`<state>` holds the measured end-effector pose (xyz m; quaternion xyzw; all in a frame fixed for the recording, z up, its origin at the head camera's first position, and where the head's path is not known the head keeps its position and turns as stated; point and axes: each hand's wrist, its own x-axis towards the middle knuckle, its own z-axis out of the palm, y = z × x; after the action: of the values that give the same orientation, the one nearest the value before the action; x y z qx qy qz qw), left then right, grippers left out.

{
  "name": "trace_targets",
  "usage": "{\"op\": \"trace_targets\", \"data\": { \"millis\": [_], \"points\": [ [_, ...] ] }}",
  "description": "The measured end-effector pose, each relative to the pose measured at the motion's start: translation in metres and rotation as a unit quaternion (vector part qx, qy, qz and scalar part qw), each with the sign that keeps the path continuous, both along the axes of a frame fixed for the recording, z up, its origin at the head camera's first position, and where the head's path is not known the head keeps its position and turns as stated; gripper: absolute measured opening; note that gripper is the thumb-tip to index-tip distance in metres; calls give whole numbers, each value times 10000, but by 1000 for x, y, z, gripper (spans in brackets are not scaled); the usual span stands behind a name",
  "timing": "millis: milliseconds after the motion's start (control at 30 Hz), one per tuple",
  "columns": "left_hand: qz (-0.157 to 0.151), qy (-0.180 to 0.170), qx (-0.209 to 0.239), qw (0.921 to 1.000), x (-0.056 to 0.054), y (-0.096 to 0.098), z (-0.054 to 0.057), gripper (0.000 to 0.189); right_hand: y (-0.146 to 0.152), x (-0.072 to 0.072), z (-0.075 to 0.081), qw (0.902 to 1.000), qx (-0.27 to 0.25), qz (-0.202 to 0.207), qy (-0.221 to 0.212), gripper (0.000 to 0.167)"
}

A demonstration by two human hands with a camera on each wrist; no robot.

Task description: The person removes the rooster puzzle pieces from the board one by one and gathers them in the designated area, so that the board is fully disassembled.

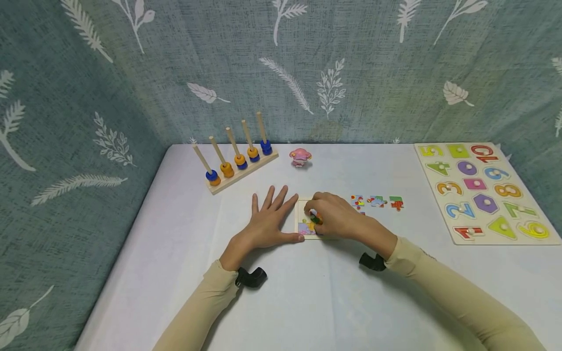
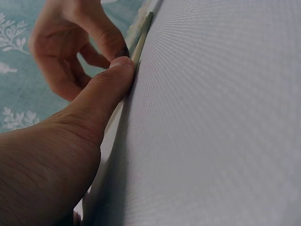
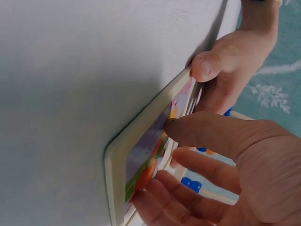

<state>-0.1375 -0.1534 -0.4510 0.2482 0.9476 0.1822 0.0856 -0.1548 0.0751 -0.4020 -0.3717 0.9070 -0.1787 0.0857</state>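
Observation:
A small wooden puzzle board (image 1: 296, 222) with a pale raised rim lies in front of me, partly filled with colourful pieces. My left hand (image 1: 268, 222) lies flat at its left side with fingers spread, the thumb tip on the near left corner. Over the board is my right hand (image 1: 335, 214), which pinches a green and orange jigsaw piece (image 1: 314, 217) between thumb and fingers. This piece is tilted, close over the board. From the right wrist view, fingertips (image 3: 143, 197) reach down to the picture surface inside the rim (image 3: 136, 127). My right hand hides much of the board.
Loose jigsaw pieces (image 1: 376, 201) lie right of the board, one partly behind my right hand. A pink toy figure (image 1: 300, 157) stands behind the board. At the back left is a peg stand with rings (image 1: 246, 170); a number and shape board (image 1: 454, 239) lies far right.

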Motion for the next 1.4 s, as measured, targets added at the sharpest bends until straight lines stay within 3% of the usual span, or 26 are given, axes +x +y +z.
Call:
{"op": "trace_targets", "data": {
  "millis": [333,700,933,1167,1400],
  "points": [
    [-36,6,-21,10000,-1,3,3,105,-1,0,5,9995,269,-120,-113,33],
    [-27,-59,-66,10000,-1,2,2,106,-2,-4,5,9991,235,-116,-329,35],
    [-12,6,-36,10000,-1,1,3,106,-1,-1,3,9996,98,-188,-166,36],
    [8,-14,-85,10000,0,1,3,106,1,4,-3,9993,-142,-224,245,47],
    [11,46,-31,10000,0,0,1,106,2,8,-9,9973,-523,-204,463,37]
  ]
}}
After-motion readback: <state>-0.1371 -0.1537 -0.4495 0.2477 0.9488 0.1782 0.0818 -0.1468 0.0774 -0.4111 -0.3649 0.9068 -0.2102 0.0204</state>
